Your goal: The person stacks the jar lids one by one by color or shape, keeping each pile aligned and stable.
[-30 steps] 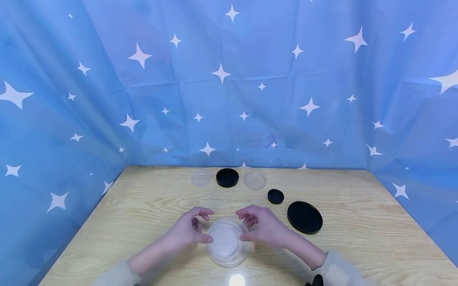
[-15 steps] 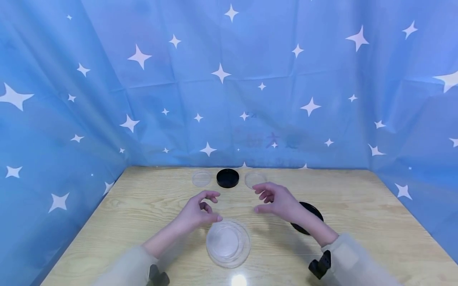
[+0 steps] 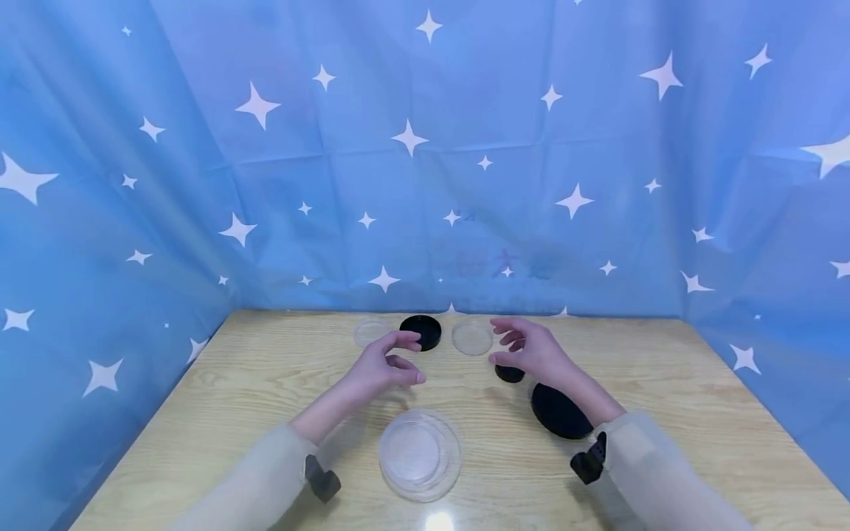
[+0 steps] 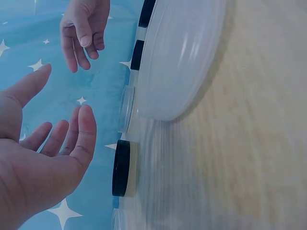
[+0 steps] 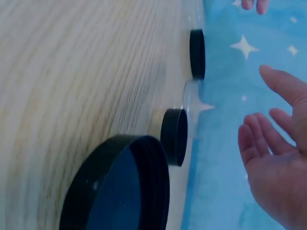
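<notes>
Clear pile (image 3: pixel 420 455) sits on worktop (image 3: pixel 232 383), narrow above, wide below, maybe so it stays steady. Left hand (image 3: pixel 385 363) and right hand (image 3: pixel 530 352) up in air past pile, empty, fingers loosely bent, touching nothing; pile lies on near side of both. Past pile, left to right: clear dish (image 3: pixel 369 332), black dish (image 3: pixel 427 329), second clear dish (image 3: pixel 471 340), small black dish (image 3: pixel 509 374). Big black dish (image 3: pixel 556 413) right of pile, bit past it. All flat, likely so none roll.

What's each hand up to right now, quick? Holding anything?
Left hand: open, fingers loosely bent, holding nothing, raised above the table.
Right hand: open, fingers loosely bent, holding nothing, also raised above the table.
</notes>
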`<state>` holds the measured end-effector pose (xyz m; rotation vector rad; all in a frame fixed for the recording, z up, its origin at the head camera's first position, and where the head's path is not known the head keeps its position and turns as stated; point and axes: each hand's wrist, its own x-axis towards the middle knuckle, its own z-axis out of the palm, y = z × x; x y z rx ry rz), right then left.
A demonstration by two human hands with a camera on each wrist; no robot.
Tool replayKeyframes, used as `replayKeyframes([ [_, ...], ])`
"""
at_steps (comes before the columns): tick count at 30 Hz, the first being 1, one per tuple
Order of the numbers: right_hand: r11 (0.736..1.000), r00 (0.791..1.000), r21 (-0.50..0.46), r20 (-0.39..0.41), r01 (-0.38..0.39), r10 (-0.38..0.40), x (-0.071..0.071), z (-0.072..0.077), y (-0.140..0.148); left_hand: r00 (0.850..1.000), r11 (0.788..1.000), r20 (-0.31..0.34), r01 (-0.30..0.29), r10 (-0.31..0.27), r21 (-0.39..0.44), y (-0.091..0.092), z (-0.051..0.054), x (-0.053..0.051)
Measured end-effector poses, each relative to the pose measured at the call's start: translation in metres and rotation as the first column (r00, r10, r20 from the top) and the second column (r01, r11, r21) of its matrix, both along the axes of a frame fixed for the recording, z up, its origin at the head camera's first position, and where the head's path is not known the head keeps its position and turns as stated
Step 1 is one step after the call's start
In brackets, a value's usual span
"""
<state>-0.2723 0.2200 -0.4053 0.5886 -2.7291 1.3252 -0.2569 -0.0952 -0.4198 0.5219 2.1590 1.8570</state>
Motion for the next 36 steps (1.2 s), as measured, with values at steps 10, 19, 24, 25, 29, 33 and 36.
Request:
replayKeyframes([
  [10, 0.998, 0.999, 0.042, 0.003, 0.048, -0.048, -0.024, -0.010, 0.006, 0.999, 0.999, -0.021, -0.030, 0.029, -0.029, 0.019, 0.005, -0.029],
  [19, 0.997, 0.995, 0.040, 0.074, 0.069, -0.072, -0.036, -0.015, 0.005, 1.000, 0.997, 0.012, 0.029, -0.028, -0.069, 0.043, -0.003, -0.048],
  [24, 0.997, 0.993, 0.040, 0.088, 0.072, -0.075, -0.042, -0.018, 0.005, 0.998, 0.993, 0.034, 0.051, -0.047, -0.106, 0.053, -0.013, -0.052],
  [25, 0.997, 0.993, 0.038, 0.094, 0.072, -0.075, -0.042, -0.019, 0.005, 0.998, 0.992, 0.036, 0.053, -0.049, -0.112, 0.054, -0.014, -0.052],
  [29, 0.997, 0.990, 0.042, 0.126, 0.062, -0.067, -0.044, -0.021, 0.004, 0.998, 0.991, 0.044, 0.051, -0.045, -0.121, 0.057, -0.016, -0.053],
  [33, 0.997, 0.985, 0.056, 0.161, 0.055, -0.063, -0.047, -0.024, 0.004, 0.997, 0.990, 0.054, 0.063, -0.057, -0.129, 0.060, -0.017, -0.054],
  [36, 0.996, 0.980, 0.072, 0.187, 0.054, -0.067, -0.048, -0.025, 0.003, 0.996, 0.987, 0.065, 0.075, -0.066, -0.143, 0.062, -0.017, -0.054],
])
